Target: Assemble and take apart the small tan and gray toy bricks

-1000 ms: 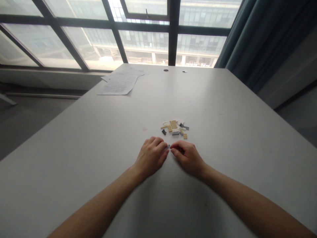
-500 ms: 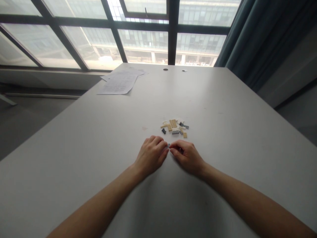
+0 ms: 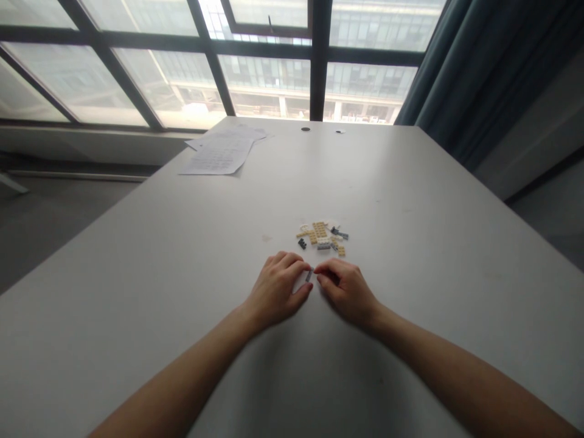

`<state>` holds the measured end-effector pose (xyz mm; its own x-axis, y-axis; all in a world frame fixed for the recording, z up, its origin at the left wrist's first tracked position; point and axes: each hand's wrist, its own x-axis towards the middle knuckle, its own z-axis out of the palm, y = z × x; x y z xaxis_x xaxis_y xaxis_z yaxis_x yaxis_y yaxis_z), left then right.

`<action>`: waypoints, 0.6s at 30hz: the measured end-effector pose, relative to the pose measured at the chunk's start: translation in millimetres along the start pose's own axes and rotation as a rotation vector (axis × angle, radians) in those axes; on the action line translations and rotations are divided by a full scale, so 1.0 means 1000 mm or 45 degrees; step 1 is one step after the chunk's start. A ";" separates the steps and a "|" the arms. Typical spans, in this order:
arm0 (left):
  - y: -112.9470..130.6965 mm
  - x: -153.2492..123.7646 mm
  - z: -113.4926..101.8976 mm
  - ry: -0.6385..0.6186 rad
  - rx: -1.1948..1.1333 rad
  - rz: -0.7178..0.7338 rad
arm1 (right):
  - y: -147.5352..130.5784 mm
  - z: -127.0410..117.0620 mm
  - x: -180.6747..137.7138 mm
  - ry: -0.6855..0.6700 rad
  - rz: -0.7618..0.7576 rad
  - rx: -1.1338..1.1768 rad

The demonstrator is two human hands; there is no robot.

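My left hand [image 3: 283, 283] rests on the white table with a small grey building brick [image 3: 309, 275] between its thumb and index fingertip. The brick is tilted and partly covered by the fingers. Close to its right end is my right hand [image 3: 344, 289], thumb and index finger curled toward each other. Whether the right fingertips touch the brick or hold another tiny piece is too small to tell. Just beyond both hands lies a loose group of bricks: tan plates [image 3: 320, 229], a light grey brick [image 3: 323, 244] and a black piece [image 3: 302, 243].
Dark grey pieces [image 3: 340, 233] lie at the right of the group. Printed papers [image 3: 219, 155] are at the table's far left. The white table [image 3: 137, 261] reaches toward the windows, with a dark curtain [image 3: 456, 79] to the right.
My left thumb has moved down from the index finger, so more of the grey brick shows between them. My right hand has shifted slightly to the right.
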<state>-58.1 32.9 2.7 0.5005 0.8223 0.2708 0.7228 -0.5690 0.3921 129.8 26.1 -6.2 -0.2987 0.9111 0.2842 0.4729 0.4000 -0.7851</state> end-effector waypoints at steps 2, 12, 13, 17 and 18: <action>-0.002 0.000 -0.001 -0.031 -0.009 0.013 | 0.000 0.001 -0.001 -0.006 -0.004 -0.057; -0.006 -0.001 0.001 -0.052 0.058 0.032 | -0.001 0.004 -0.002 -0.127 -0.054 -0.407; -0.006 -0.001 0.002 -0.042 0.059 0.019 | -0.001 0.004 -0.002 -0.141 -0.064 -0.420; -0.006 -0.001 0.002 0.002 0.073 -0.042 | -0.001 0.003 -0.003 -0.155 -0.082 -0.414; -0.006 -0.001 0.002 0.007 0.079 -0.050 | -0.001 0.003 -0.003 -0.148 -0.077 -0.395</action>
<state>-62.3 35.4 -2.1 0.4690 0.8438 0.2609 0.7700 -0.5353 0.3473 127.9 23.0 -7.8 -0.4179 0.8743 0.2468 0.6761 0.4808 -0.5584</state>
